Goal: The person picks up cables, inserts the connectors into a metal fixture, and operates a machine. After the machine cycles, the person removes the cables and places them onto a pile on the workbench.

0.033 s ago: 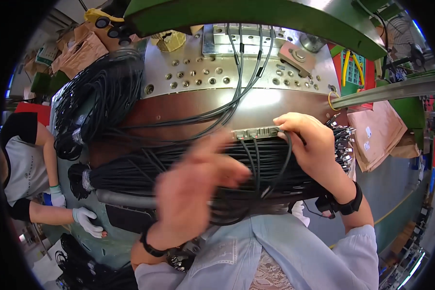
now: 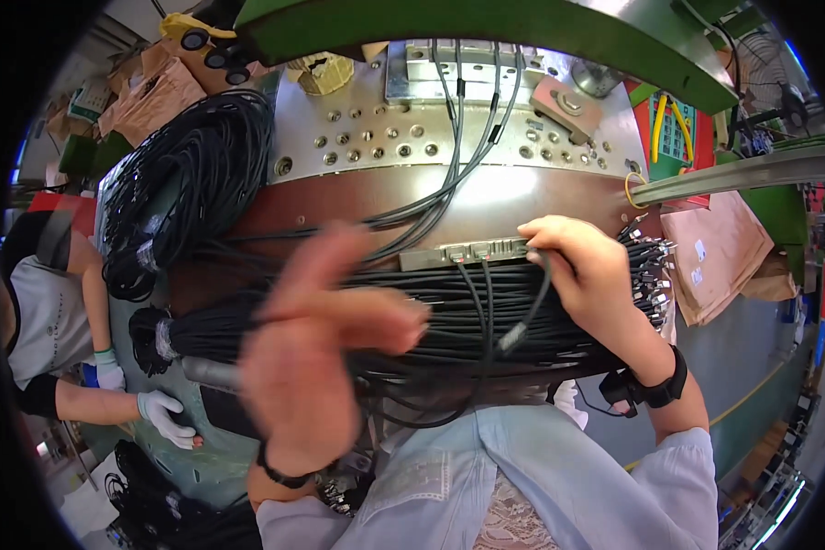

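Note:
My left hand point(image 2: 307, 357) is smeared by motion above the left part of a black cable bundle point(image 2: 412, 316). Its thumb and fingers stand apart, with nothing visible between them. A narrow metal fixture bar point(image 2: 423, 259) with slots lies along the far side of the bundle. Two thin black cables run up to it, their plugs seated in its slots. At the bar's right end my right hand point(image 2: 587, 270) pinches a black cable point(image 2: 544, 286), whose tip is hidden by the fingers. That cable curves toward me; a pale sleeve point(image 2: 513, 336) shows near the bundle.
Beyond the brown bench surface point(image 2: 541, 188) is a perforated metal plate point(image 2: 376, 137) with a clamp block point(image 2: 564, 108) under a green machine beam point(image 2: 486, 37). Coiled cables point(image 2: 202, 174) lie left. A co-worker's gloved hand point(image 2: 163, 417) rests at far left. Yellow-handled pliers point(image 2: 658, 128) lie right.
My left hand has swung left, away from the bar, uncovering the bar's left end and more of the bundle. The right hand keeps its pinch at nearly the same place.

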Tool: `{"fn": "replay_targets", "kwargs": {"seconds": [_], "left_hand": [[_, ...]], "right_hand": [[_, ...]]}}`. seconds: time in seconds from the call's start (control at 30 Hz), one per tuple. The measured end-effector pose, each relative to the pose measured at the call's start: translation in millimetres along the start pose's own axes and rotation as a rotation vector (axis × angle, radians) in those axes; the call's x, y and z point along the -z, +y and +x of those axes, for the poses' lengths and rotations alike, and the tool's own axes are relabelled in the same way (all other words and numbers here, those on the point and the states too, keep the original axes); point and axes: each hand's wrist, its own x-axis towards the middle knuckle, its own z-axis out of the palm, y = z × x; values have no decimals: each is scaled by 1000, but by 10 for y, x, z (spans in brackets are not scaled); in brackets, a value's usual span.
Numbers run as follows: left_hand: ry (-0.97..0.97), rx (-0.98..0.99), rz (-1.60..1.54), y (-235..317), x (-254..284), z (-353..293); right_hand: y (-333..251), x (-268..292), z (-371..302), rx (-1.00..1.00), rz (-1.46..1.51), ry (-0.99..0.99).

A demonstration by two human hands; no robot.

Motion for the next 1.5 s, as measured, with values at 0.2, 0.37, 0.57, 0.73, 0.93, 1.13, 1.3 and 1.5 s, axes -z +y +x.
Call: {"fn": "replay_targets", "kwargs": {"seconds": [0.2,0.37,0.57,0.73,0.93,1.13,1.3,1.5], "left_hand": [[-696,564,-194,279,130,57],[-702,836,-224,-67,-252,3],[-743,905,-285,-95,-315,112],[-955,934,-234,45,-447,223],[-597,316,165,45,-168,230],[-342,283,332,-272,165,1144],[-158,341,9,-623,-404,1729],[-643,625,-379,-925,-402,1829]], "right_hand": [[43,14,-75,-187,-36,-49],[22,38,-27,-210,-31,-94],[79,141,-53,-145,-124,-101],[-44,158,99,-35,-195,-20],[130,168,-186,-166,11,22],[121,249,-92,-291,18,-199],[56,317,36,-243,-191,-330],[781,484,886,-364,92,-80]]}}
